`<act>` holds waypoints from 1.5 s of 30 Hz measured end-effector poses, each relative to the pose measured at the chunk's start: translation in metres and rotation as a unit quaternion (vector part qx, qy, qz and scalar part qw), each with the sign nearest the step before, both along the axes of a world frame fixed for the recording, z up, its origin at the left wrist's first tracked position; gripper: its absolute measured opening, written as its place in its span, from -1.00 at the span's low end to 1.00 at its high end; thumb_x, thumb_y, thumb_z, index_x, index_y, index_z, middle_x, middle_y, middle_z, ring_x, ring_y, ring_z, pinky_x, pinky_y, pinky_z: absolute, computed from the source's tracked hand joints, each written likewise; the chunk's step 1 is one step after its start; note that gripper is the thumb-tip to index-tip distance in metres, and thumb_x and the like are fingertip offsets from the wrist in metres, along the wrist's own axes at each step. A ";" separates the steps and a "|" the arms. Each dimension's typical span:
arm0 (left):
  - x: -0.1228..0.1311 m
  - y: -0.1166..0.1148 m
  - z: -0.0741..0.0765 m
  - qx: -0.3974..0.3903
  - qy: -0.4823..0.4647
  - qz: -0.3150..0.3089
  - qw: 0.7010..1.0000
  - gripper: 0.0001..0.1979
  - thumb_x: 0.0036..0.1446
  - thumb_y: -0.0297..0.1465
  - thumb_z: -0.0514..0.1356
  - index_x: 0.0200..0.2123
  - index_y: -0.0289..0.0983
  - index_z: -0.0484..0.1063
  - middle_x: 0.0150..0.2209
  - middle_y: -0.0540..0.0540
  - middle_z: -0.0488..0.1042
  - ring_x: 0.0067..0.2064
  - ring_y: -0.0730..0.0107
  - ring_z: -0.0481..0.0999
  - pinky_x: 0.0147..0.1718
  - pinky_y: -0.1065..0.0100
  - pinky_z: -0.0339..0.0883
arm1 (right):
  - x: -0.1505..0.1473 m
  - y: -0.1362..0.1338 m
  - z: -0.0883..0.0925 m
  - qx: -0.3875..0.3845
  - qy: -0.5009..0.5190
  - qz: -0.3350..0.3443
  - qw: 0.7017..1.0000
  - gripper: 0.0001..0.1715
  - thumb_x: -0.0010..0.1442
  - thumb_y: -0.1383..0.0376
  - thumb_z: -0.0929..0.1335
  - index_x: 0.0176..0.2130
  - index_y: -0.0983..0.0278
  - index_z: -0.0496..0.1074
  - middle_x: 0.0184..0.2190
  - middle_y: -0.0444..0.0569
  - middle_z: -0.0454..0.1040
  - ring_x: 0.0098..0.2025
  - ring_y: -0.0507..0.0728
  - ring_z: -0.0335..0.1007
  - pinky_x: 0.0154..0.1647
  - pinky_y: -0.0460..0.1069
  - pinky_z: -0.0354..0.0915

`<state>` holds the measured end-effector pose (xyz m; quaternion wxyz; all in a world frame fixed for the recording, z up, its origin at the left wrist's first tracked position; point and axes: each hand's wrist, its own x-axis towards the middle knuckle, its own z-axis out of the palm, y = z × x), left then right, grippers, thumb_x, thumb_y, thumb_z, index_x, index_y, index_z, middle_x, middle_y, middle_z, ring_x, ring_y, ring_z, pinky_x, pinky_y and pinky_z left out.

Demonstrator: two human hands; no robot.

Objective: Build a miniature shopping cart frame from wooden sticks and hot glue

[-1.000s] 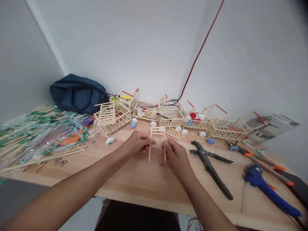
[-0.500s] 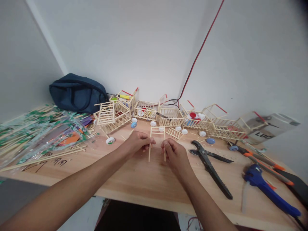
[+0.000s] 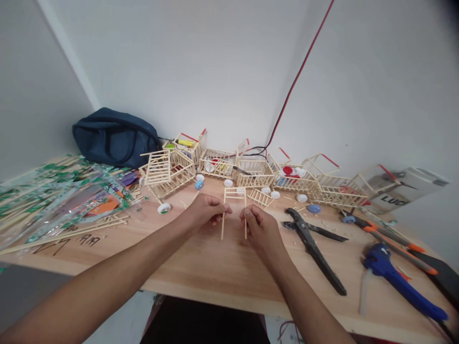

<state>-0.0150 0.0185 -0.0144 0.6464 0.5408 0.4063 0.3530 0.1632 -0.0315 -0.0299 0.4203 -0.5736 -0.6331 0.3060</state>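
Between my two hands is a small wooden stick frame [image 3: 235,196], two long side sticks joined by crosspieces at the far end. My left hand [image 3: 210,210] pinches its left stick between thumb and fingers. On the other side, my right hand [image 3: 258,223] grips the right stick, its fingertips partly hidden behind the stick. The near ends of both sticks are free and apart. Just beyond the frame lies a ladder-like stick panel [image 3: 260,198], near a small stick cart basket [image 3: 254,174] with a red-handled top.
More stick carts line the wall, with bottle caps [image 3: 301,198] scattered before them. Right lie black pliers [image 3: 311,248], a blue glue gun [image 3: 401,282] and orange-handled tools [image 3: 390,239]. Left are wrapped chopsticks [image 3: 46,200] and a blue bag [image 3: 116,138]. The table's front edge [image 3: 215,298] is near me.
Almost nothing differs. Both hands keep their hold on the stick frame in the same place; the view has shifted very slightly.
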 end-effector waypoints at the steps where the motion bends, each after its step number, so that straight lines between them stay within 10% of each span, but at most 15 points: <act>1: 0.000 0.000 0.000 0.000 0.000 -0.001 1.000 -0.67 -0.07 -0.21 0.30 -0.45 -0.42 0.55 -0.67 0.01 0.33 -0.64 0.61 0.22 -0.65 0.51 0.07 | 0.000 0.000 0.000 -0.001 0.001 0.000 1.000 -0.64 0.29 0.12 0.16 -0.42 0.22 0.33 -0.55 -0.18 0.36 -0.59 -0.01 0.18 -0.54 -0.12 0.09; 45: -0.001 0.001 -0.001 0.001 0.005 -0.006 1.000 -0.66 -0.11 -0.19 0.32 -0.45 -0.41 0.56 -0.70 0.03 0.30 -0.65 0.62 0.20 -0.66 0.50 0.04 | 0.001 0.001 -0.004 0.003 0.014 0.001 1.000 -0.65 0.29 0.12 0.17 -0.40 0.23 0.35 -0.56 -0.19 0.36 -0.59 -0.03 0.19 -0.53 -0.13 0.10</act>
